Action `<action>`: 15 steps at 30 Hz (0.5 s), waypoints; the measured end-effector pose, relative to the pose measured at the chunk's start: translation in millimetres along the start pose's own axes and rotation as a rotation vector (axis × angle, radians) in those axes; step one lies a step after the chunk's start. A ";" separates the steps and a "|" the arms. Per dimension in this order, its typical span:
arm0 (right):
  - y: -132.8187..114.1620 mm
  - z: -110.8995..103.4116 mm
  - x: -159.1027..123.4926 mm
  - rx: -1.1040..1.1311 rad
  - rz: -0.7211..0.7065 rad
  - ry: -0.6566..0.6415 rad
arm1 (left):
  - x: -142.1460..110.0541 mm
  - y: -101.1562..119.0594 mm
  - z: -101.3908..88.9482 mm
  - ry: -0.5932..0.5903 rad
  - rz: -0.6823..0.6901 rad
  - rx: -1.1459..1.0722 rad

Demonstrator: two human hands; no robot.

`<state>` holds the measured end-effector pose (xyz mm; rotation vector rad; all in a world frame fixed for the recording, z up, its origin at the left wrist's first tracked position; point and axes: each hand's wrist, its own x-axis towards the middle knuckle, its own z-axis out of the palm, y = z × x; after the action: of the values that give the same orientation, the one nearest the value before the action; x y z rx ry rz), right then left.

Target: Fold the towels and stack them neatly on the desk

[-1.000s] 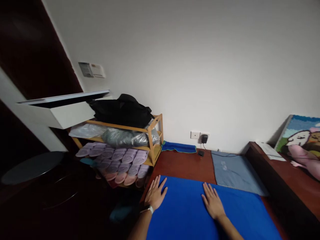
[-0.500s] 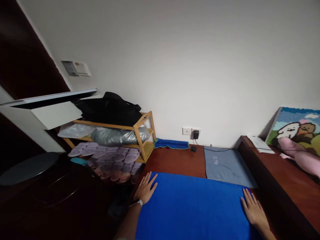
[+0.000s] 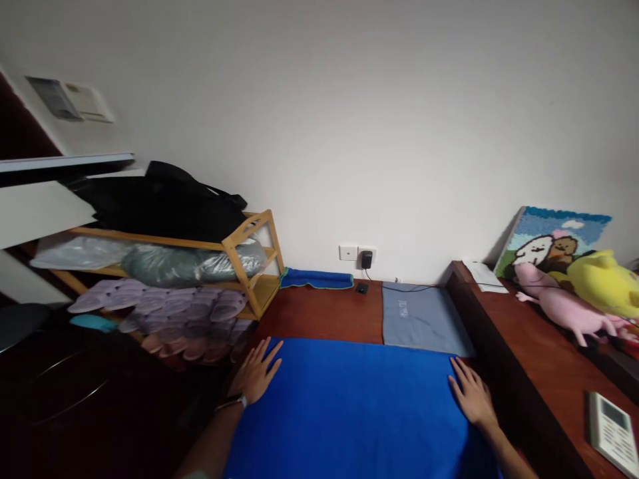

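Resting palm-down on the far edge of a large royal-blue towel (image 3: 349,416), the left hand (image 3: 255,372) and right hand (image 3: 472,396) stand well apart, arms reaching forward from the bottom of the view. Both hands are flat and open, fingers splayed, with no grip on the cloth or anything else; the left sits near the towel's far left corner, the right at its far right corner. Towel: smooth, spread flat, lying on a dark red wooden surface (image 3: 319,316), its far edge touching a grey-blue cloth (image 3: 424,319) with faint lettering. Beyond, to the left, stands a bamboo shoe rack (image 3: 249,259) holding rows of lilac slippers (image 3: 184,309) and a plastic-wrapped grey bundle (image 3: 190,263), with a black bag (image 3: 160,209) on top. To the right, a raised wooden shelf (image 3: 529,379) carries a latch-hook picture (image 3: 549,243), a yellow plush toy (image 3: 604,283), a pink plush toy (image 3: 564,306) and a white remote control (image 3: 612,432). Along the wall lie a rolled blue towel (image 3: 317,279) and a small black device (image 3: 362,288), below a black charger (image 3: 367,259) plugged into a wall socket. A dark band (image 3: 232,402) circles the left wrist.
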<state>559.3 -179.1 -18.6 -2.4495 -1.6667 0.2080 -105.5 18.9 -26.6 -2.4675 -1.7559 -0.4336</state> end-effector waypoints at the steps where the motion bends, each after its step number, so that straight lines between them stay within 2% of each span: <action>1: -0.7 -0.7 -0.1 0.006 -0.002 0.001 | 2.0 -0.3 -1.2 -0.006 0.007 0.019; 5: -1.4 -3.9 0.7 0.033 -0.007 0.028 | 17.0 11.8 -18.9 -0.057 0.026 0.099; 7: -1.2 -5.0 1.4 0.033 -0.013 0.028 | 23.1 40.2 -33.7 -0.006 -0.009 0.099; 8: -1.1 -5.4 1.6 0.031 -0.015 0.024 | 23.4 63.9 -40.5 0.032 -0.026 0.079; 9: -0.9 -5.4 1.9 0.030 -0.016 0.021 | 20.9 94.5 -45.8 0.066 -0.034 0.046; 11: -0.2 -4.6 2.4 0.040 -0.021 0.027 | 6.2 176.2 -47.7 0.049 0.023 -0.066; 13: 1.1 -2.0 3.2 0.065 -0.017 0.042 | -19.3 277.5 -33.8 -0.065 0.168 -0.214; 15: 3.5 2.4 4.9 0.108 -0.017 0.062 | -47.5 383.1 -6.5 -0.165 0.362 -0.324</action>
<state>563.7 -175.6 -21.8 -2.3384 -1.6076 0.2119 237.5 -155.8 3.4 -3.0473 -1.3234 -0.5275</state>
